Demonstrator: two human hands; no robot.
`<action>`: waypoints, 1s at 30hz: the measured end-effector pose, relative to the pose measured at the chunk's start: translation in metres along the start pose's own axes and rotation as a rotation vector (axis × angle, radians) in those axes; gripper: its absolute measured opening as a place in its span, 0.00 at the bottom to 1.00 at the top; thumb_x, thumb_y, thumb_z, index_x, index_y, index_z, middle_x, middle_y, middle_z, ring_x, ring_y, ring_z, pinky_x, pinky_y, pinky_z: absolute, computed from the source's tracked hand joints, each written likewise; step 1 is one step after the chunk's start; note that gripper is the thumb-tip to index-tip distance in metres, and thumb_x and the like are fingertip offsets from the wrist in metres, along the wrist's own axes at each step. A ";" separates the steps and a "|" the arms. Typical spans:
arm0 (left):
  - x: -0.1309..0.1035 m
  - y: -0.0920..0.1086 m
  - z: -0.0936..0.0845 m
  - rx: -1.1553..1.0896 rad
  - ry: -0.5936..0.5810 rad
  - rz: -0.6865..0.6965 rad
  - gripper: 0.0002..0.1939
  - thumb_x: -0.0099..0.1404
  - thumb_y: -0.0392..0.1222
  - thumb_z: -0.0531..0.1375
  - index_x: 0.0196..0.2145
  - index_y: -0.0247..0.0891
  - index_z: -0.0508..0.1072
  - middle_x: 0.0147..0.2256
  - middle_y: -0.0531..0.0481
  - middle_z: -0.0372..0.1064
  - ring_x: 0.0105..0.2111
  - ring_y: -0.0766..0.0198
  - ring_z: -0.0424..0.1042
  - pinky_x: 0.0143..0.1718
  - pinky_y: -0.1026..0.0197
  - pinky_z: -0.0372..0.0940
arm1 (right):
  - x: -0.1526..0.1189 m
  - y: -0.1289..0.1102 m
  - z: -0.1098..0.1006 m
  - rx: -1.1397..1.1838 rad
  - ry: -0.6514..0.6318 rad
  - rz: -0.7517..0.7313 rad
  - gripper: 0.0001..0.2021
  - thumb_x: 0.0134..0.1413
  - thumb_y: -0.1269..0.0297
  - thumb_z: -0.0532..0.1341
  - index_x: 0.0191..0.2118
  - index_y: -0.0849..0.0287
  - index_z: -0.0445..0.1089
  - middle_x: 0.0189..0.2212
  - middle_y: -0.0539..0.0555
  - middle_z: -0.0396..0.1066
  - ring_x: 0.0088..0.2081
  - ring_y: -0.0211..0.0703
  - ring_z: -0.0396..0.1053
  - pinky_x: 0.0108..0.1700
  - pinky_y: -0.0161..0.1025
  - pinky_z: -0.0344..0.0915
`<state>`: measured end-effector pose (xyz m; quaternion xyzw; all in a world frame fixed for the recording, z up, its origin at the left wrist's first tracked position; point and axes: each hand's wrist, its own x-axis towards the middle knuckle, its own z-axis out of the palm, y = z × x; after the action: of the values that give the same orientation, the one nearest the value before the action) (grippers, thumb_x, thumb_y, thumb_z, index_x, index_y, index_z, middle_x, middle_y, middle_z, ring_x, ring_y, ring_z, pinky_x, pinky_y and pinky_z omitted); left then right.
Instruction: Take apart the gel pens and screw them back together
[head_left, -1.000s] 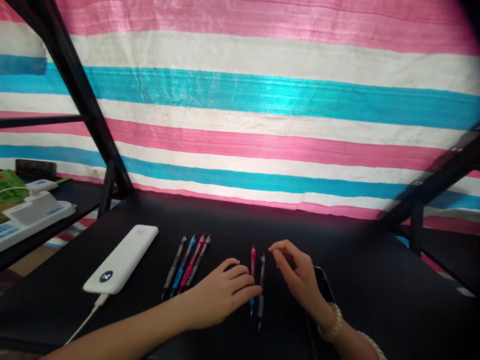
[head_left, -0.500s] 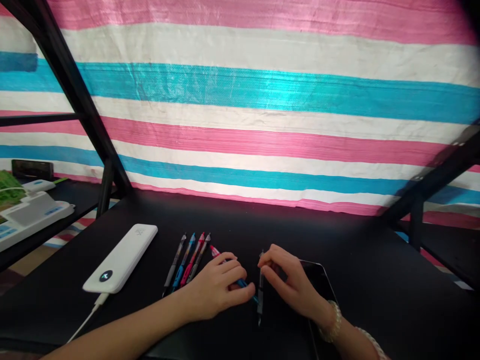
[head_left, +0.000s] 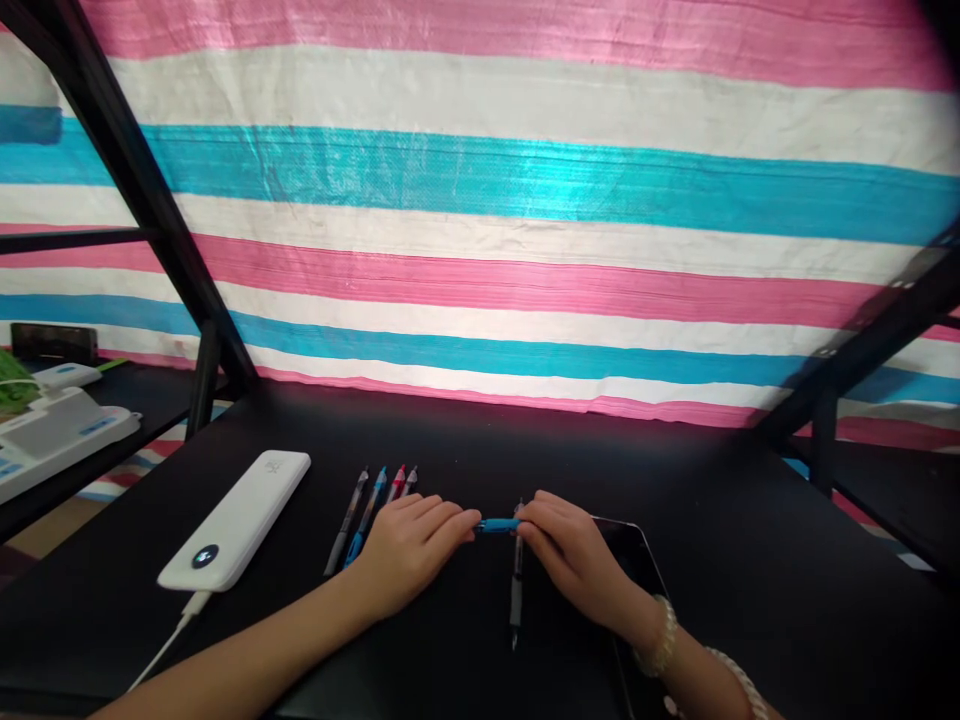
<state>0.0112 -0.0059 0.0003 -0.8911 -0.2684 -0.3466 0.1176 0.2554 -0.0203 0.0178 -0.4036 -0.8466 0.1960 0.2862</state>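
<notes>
My left hand (head_left: 416, 545) is closed on one end of a blue pen (head_left: 498, 525), which lies crosswise between my hands. The fingertips of my right hand (head_left: 566, 545) pinch the pen's other end. Beneath that end, a black-and-grey pen (head_left: 516, 590) lies lengthwise on the black table, its upper part partly covered by my right fingers. Just beyond my left hand is a row of pens: a grey one (head_left: 346, 522), a blue one (head_left: 367, 515), a red one (head_left: 397, 484) and a dark one (head_left: 410, 481). My left hand hides the lower parts of the last two.
A white power bank (head_left: 238, 520) with a plugged-in cable (head_left: 169, 640) lies on the left. Under my right forearm is a dark tablet or phone (head_left: 637, 560). Black metal bars (head_left: 172, 240) flank the table (head_left: 465, 430), and a striped sheet (head_left: 525, 270) hangs behind.
My left hand has shifted left and turned the blue pen from slanting to level. My right fingers now grip its right end. The red tip seen beside my left hand is now hidden.
</notes>
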 end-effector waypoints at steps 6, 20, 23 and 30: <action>-0.002 0.001 0.001 0.069 -0.014 0.032 0.08 0.74 0.37 0.53 0.46 0.37 0.71 0.30 0.50 0.77 0.24 0.63 0.73 0.26 0.61 0.61 | 0.001 -0.001 0.003 -0.034 -0.103 0.029 0.13 0.72 0.64 0.51 0.36 0.58 0.69 0.29 0.52 0.66 0.32 0.43 0.65 0.33 0.36 0.60; -0.002 0.010 -0.005 -0.410 -0.342 -0.408 0.12 0.75 0.43 0.49 0.41 0.42 0.72 0.29 0.54 0.75 0.28 0.62 0.76 0.29 0.63 0.61 | 0.001 0.003 0.001 -0.184 0.014 -0.120 0.12 0.70 0.69 0.51 0.35 0.58 0.70 0.26 0.53 0.67 0.30 0.44 0.63 0.30 0.38 0.56; -0.005 0.007 -0.006 -0.372 -0.208 -0.338 0.10 0.73 0.40 0.53 0.49 0.42 0.70 0.38 0.50 0.78 0.34 0.60 0.78 0.35 0.62 0.64 | 0.000 0.003 -0.006 -0.052 0.035 0.015 0.10 0.70 0.67 0.53 0.37 0.58 0.69 0.30 0.52 0.68 0.32 0.43 0.65 0.33 0.37 0.60; -0.011 0.006 -0.004 -0.317 -0.087 -0.235 0.11 0.73 0.37 0.52 0.49 0.40 0.71 0.34 0.48 0.78 0.29 0.60 0.76 0.31 0.61 0.64 | 0.005 0.001 -0.012 0.160 -0.029 0.166 0.17 0.71 0.63 0.52 0.27 0.58 0.64 0.24 0.47 0.64 0.27 0.37 0.62 0.30 0.34 0.55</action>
<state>0.0054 -0.0168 -0.0042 -0.8751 -0.3174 -0.3570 -0.0769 0.2615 -0.0144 0.0279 -0.4454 -0.7960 0.2919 0.2878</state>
